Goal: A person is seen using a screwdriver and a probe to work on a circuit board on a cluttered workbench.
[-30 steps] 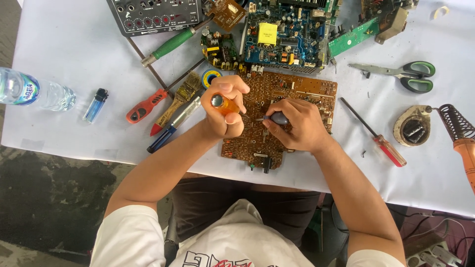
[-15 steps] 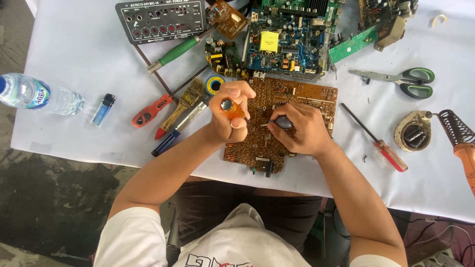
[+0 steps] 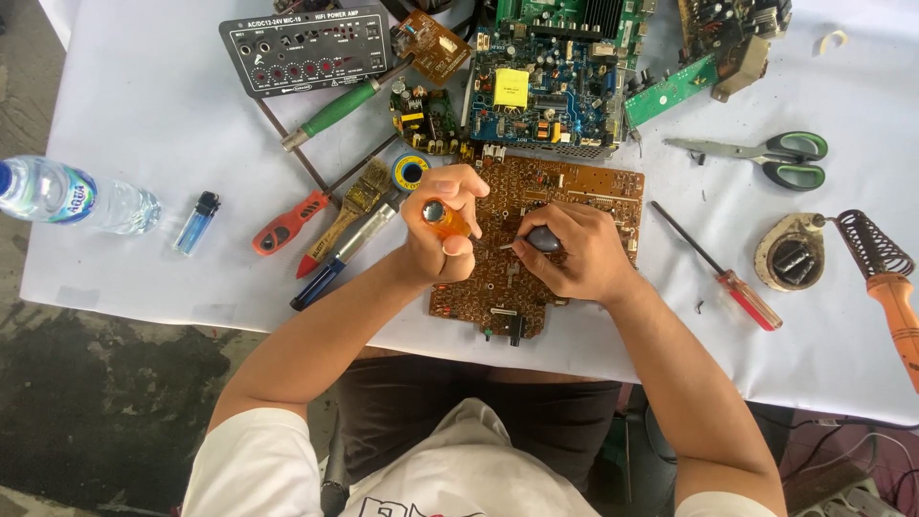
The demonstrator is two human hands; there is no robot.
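Note:
A brown circuit board [image 3: 584,182] lies solder side up on the white table, at its near edge. My left hand [image 3: 442,230] is closed around an orange-handled tool [image 3: 443,216] held upright over the board's left part. My right hand [image 3: 572,251] grips a small dark-handled tool [image 3: 543,239] whose thin metal tip points left toward the left hand. Both hands rest on the board, close together.
A green-handled screwdriver [image 3: 337,110], a red cutter [image 3: 285,224], a brush [image 3: 356,205], a solder roll [image 3: 413,172], a blue lighter [image 3: 196,222] and a water bottle [image 3: 72,196] lie left. Other circuit boards [image 3: 546,91] sit behind. Scissors [image 3: 766,158], a red screwdriver [image 3: 728,278] and a soldering stand [image 3: 842,249] lie right.
Both hands stay on the brown board holding the same tools; the view has shifted slightly, and the hands show only small adjustments.

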